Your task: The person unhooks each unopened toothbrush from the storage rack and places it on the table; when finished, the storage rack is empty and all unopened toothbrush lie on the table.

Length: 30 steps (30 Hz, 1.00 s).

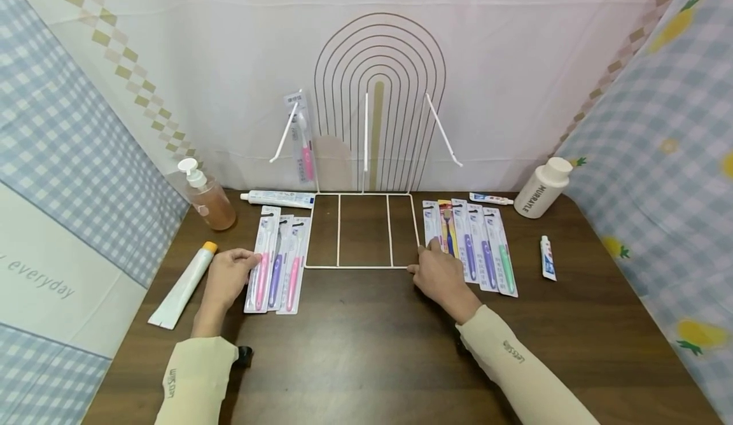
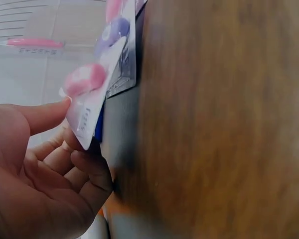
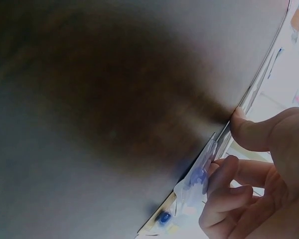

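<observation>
My left hand (image 1: pixel 228 277) pinches the left edge of a packaged pink toothbrush (image 1: pixel 263 278), thumb on top and fingers underneath. In the left wrist view that toothbrush pack (image 2: pixel 85 112) has its near corner tilted up off the table. Beside it lie a packaged purple toothbrush (image 1: pixel 276 280) and another pink toothbrush (image 1: pixel 294 282), overlapping. Over on the right, my right hand (image 1: pixel 439 275) grips the front right corner of a white wire rack (image 1: pixel 349 266), its thumb on the wire. Its fingers partly cover the nearest toothbrush packs, including a yellow-backed one (image 1: pixel 448 221).
One pink toothbrush pack (image 1: pixel 303 148) hangs on the rack's left hook (image 1: pixel 284 132). Purple and green toothbrush packs (image 1: pixel 506 269) lie at right. Around them are toothpaste tubes (image 1: pixel 186 285), a pump bottle (image 1: pixel 212 202) and a white bottle (image 1: pixel 541 189). Curtains enclose the table.
</observation>
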Tool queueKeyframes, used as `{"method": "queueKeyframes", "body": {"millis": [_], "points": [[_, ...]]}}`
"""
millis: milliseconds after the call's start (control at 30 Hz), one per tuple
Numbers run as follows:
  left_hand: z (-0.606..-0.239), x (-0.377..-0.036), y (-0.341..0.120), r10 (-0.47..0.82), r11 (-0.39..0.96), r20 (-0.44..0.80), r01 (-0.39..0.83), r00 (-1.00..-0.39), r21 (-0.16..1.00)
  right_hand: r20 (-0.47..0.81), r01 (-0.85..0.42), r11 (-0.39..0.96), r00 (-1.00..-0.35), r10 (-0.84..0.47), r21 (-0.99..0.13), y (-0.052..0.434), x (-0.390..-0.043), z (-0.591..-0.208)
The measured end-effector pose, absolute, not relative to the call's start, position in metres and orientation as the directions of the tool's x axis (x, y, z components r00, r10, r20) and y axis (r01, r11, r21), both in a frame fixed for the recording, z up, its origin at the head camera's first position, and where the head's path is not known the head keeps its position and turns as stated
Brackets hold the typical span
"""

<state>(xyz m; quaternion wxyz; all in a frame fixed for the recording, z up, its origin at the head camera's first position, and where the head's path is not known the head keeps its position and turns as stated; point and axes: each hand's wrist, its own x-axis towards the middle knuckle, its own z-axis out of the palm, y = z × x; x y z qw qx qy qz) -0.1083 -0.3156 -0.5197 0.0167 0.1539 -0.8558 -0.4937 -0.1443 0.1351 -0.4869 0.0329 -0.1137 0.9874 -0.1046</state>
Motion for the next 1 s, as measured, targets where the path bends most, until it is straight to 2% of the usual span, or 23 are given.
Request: {"method": "queueKeyframes", "body": {"millis": [200, 367, 567, 833, 1000], "points": [[-0.546, -0.120, -0.333, -0.234, 0.552, -0.121, -0.235, -0.965, 0.800, -0.054, -0.215, 0.954, -0.971, -0.231, -0.211, 0.136, -0.144, -0.486], [-0.540, -0.120, -0.329, -0.242, 0.599, -0.145, -0.266, -0.959, 0.755, -0.063, -0.214, 0.953, -0.971, -0.232, -0.214, 0.136, -0.143, -0.486], [-0.519, -0.110, -0.317, -0.257, 0.591, -0.165, -0.290, -0.952, 0.753, -0.053, -0.218, 0.951, -0.971, -0.235, -0.220, 0.136, -0.143, -0.486], [-0.550, -0.121, -0.333, -0.273, 0.630, -0.139, -0.286, -0.952, 0.722, -0.053, -0.220, 0.953, -0.971, -0.235, -0.209, 0.135, -0.143, -0.485], [-0.545, -0.119, -0.328, -0.294, 0.627, -0.120, -0.286, -0.948, 0.725, -0.052, -0.220, 0.953, -0.970, -0.236, -0.208, 0.135, -0.144, -0.484]]}}
